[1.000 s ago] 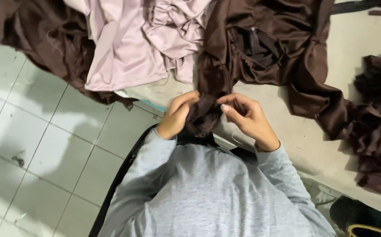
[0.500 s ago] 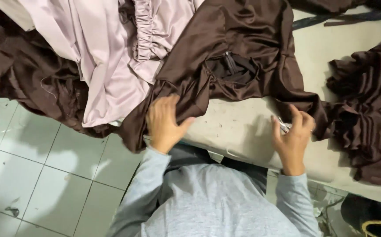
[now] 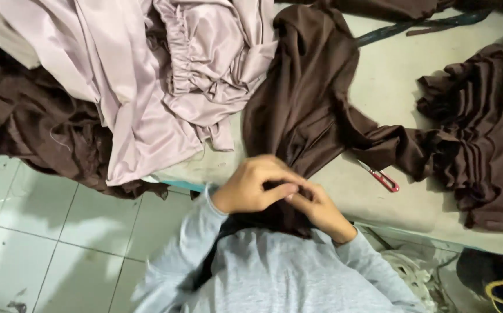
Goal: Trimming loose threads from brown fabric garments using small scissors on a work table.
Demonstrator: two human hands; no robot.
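Two hands (image 3: 283,194) pinching dark brown satin garment (image 3: 306,110), glossy, creased

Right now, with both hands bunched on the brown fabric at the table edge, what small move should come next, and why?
Probably spread the pinched fold apart to check it. The left hand and right hand meet on a bunched part of the brown garment at the table edge, hiding it, while the red-handled snips lie untouched beside them.

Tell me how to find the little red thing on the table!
Start at the big pale table covered in brown and pink cloth. Just right of the person's hands, on bare tabletop, lie small snips. Their red handles stand out, unlike the soft cloth around them.
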